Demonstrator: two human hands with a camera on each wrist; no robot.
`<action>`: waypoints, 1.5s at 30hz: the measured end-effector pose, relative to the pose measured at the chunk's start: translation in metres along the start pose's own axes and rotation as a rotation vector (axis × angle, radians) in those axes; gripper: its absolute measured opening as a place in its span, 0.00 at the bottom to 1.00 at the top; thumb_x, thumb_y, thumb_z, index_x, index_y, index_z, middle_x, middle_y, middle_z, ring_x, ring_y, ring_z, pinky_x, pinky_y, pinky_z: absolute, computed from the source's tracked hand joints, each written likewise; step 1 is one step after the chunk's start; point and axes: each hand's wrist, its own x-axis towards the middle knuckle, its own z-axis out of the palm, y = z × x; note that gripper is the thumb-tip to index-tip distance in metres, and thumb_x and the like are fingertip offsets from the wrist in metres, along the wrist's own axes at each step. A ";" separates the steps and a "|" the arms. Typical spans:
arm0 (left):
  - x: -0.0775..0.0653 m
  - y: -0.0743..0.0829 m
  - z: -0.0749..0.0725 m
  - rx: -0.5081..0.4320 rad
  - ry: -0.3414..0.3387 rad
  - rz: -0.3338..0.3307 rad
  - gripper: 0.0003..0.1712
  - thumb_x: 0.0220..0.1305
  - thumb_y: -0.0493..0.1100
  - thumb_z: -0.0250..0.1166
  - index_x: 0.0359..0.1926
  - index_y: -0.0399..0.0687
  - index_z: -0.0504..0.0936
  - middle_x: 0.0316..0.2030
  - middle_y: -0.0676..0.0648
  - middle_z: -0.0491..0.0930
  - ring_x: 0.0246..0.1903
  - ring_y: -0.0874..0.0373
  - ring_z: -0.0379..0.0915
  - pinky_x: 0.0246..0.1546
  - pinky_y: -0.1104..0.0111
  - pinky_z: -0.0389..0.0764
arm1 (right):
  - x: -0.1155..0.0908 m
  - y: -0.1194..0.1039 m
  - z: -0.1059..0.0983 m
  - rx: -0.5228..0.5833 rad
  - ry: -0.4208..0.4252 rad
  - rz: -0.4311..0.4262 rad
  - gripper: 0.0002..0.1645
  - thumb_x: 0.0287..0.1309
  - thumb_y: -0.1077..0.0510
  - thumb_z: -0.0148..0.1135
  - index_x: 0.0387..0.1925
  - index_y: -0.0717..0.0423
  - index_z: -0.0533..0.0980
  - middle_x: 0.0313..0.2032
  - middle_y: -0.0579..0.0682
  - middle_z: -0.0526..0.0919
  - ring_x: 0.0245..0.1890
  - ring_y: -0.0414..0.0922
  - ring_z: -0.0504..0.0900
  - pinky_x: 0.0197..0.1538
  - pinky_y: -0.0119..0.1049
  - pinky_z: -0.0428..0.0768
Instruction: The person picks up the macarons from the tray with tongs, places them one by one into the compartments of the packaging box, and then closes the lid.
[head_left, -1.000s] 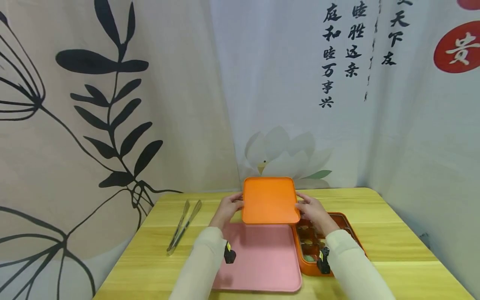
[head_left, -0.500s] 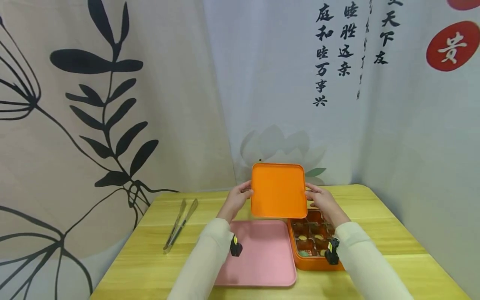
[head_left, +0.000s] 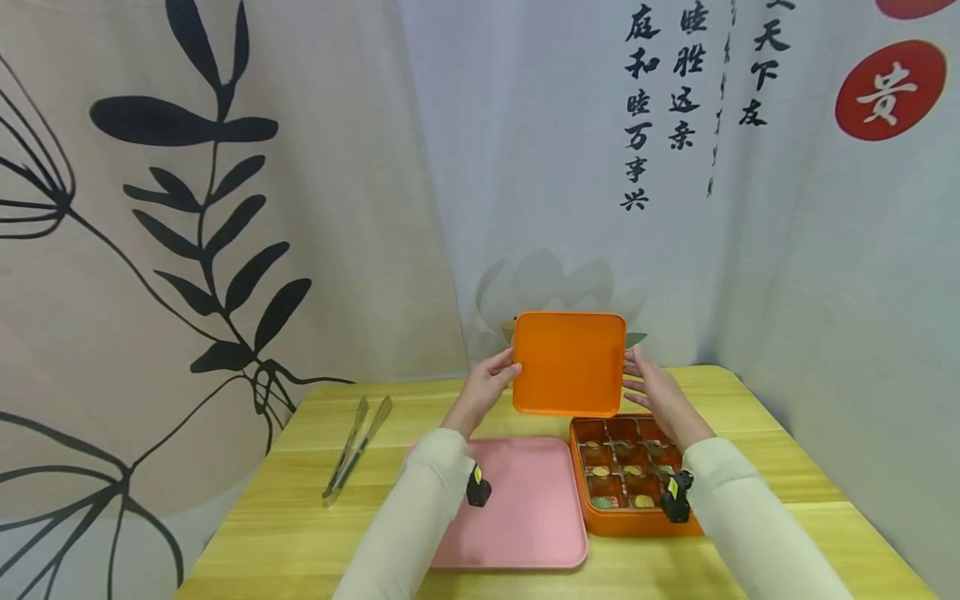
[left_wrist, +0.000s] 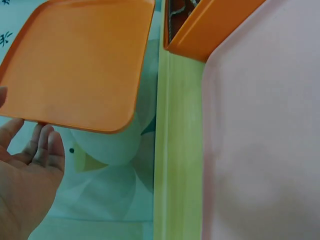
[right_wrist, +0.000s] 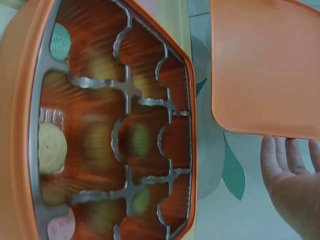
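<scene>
An orange square lid (head_left: 568, 364) with a low rim is held up above the table, tilted toward the head camera. My left hand (head_left: 489, 385) pinches its left edge, thumb on the front face and fingers behind. At the opposite edge is my right hand (head_left: 660, 397), its fingers spread; in the right wrist view the fingertips (right_wrist: 295, 150) meet the lid's edge. Below stands an orange box (head_left: 600, 523) with a clear divided insert (right_wrist: 131, 90). Round cookie-like pieces, one pale yellow (right_wrist: 52, 147) and one green (right_wrist: 60, 42), sit in its compartments. My right wrist partly hides the box.
A pink tray (head_left: 517, 508) lies left of the box, close against it. Metal tongs (head_left: 357, 450) rest farther left on the wooden table (head_left: 277, 517). A printed curtain (head_left: 360, 208) hangs behind the table's far edge.
The lid has risen and moved right, away from the tray and box, uncovering more of the compartments. My right hand's fingers have spread at its edge. The head view has turned slightly right.
</scene>
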 end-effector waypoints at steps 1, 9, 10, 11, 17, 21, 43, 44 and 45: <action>0.000 0.000 0.002 -0.010 -0.001 -0.005 0.30 0.72 0.49 0.61 0.71 0.46 0.69 0.62 0.42 0.74 0.61 0.47 0.70 0.60 0.52 0.69 | -0.001 0.000 -0.002 0.009 0.002 -0.004 0.53 0.70 0.27 0.29 0.76 0.65 0.44 0.73 0.69 0.50 0.71 0.67 0.55 0.69 0.58 0.56; 0.001 -0.001 0.016 -0.023 -0.006 -0.017 0.38 0.69 0.66 0.56 0.66 0.41 0.75 0.63 0.41 0.74 0.65 0.45 0.66 0.66 0.50 0.63 | -0.006 0.000 -0.018 0.042 -0.005 -0.003 0.60 0.66 0.23 0.21 0.75 0.69 0.44 0.74 0.70 0.48 0.73 0.65 0.48 0.72 0.56 0.48; 0.001 -0.001 0.017 -0.022 -0.005 -0.019 0.40 0.69 0.68 0.55 0.65 0.41 0.76 0.63 0.40 0.74 0.65 0.44 0.66 0.66 0.50 0.63 | -0.007 0.000 -0.019 0.029 -0.007 -0.001 0.60 0.66 0.22 0.21 0.75 0.70 0.45 0.74 0.70 0.48 0.73 0.65 0.47 0.72 0.56 0.48; 0.000 -0.001 0.019 -0.021 -0.002 -0.021 0.41 0.68 0.70 0.54 0.64 0.41 0.77 0.62 0.40 0.75 0.64 0.44 0.67 0.65 0.49 0.63 | -0.008 0.000 -0.020 0.014 -0.008 0.002 0.61 0.65 0.22 0.21 0.75 0.70 0.46 0.74 0.70 0.49 0.74 0.64 0.47 0.72 0.56 0.47; 0.000 -0.002 0.028 0.004 0.060 -0.044 0.47 0.63 0.77 0.50 0.58 0.40 0.81 0.57 0.39 0.79 0.59 0.42 0.73 0.65 0.44 0.61 | -0.015 0.003 -0.025 -0.055 0.001 0.021 0.63 0.64 0.21 0.24 0.74 0.72 0.47 0.73 0.71 0.51 0.73 0.64 0.50 0.72 0.54 0.50; -0.002 -0.002 0.034 0.009 0.110 -0.069 0.48 0.61 0.78 0.53 0.55 0.39 0.83 0.54 0.38 0.81 0.56 0.42 0.76 0.64 0.44 0.63 | -0.015 0.007 -0.026 -0.021 0.028 0.035 0.60 0.66 0.23 0.27 0.73 0.73 0.49 0.71 0.72 0.53 0.72 0.65 0.53 0.71 0.54 0.52; -0.006 0.001 0.054 0.033 0.131 -0.103 0.43 0.58 0.75 0.60 0.52 0.42 0.85 0.50 0.41 0.83 0.52 0.48 0.80 0.63 0.47 0.65 | -0.025 0.014 -0.032 -0.019 0.122 0.022 0.59 0.66 0.23 0.33 0.76 0.67 0.45 0.72 0.72 0.52 0.71 0.65 0.56 0.70 0.54 0.55; -0.006 0.001 0.054 0.034 0.131 -0.107 0.43 0.58 0.76 0.60 0.52 0.42 0.85 0.50 0.41 0.83 0.52 0.48 0.79 0.64 0.47 0.64 | -0.025 0.015 -0.032 -0.009 0.119 0.026 0.59 0.67 0.24 0.34 0.75 0.68 0.45 0.72 0.72 0.52 0.72 0.65 0.55 0.70 0.54 0.55; -0.007 0.000 0.055 0.036 0.132 -0.112 0.44 0.58 0.76 0.60 0.52 0.41 0.85 0.50 0.41 0.83 0.53 0.47 0.79 0.63 0.47 0.65 | -0.025 0.015 -0.032 -0.005 0.115 0.033 0.58 0.67 0.24 0.35 0.75 0.68 0.46 0.72 0.72 0.52 0.72 0.64 0.55 0.71 0.53 0.55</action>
